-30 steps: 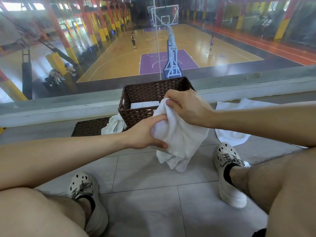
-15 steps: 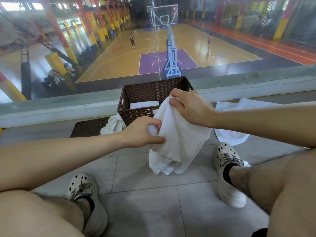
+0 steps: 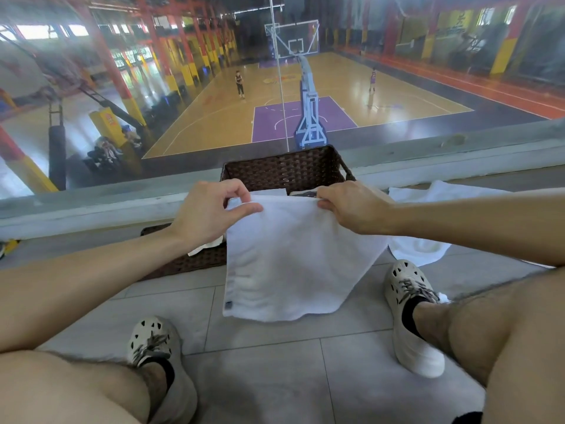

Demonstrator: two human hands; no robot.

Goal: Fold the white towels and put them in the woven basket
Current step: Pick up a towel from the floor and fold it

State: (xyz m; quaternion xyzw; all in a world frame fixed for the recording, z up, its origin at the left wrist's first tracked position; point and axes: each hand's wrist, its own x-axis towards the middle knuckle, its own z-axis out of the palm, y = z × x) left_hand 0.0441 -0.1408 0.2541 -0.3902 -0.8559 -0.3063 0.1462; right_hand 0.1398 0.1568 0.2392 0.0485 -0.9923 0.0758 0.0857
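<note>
- Woven in dark brown, a flat panel is lying on the tiles at the left. It is perhaps the basket's lid, though most of it is hidden. A scrap of white cloth is resting on it.
- Left hand is pinching the top left corner of the towel between thumb and curled fingers, lifting it so the cloth drops flat.
- White towel is hanging spread open between the knees, likely being squared up so its edges meet cleanly in the first fold.
- Woven basket is standing just behind the towel against the ledge, within easy reach. A folded towel is lying inside.
- Right hand is pinching the top right corner, pulling the upper edge taut against the other hand.
- Another towel is lying rumpled on the floor at the right, beside the shoe, and is waiting to be folded.
</note>
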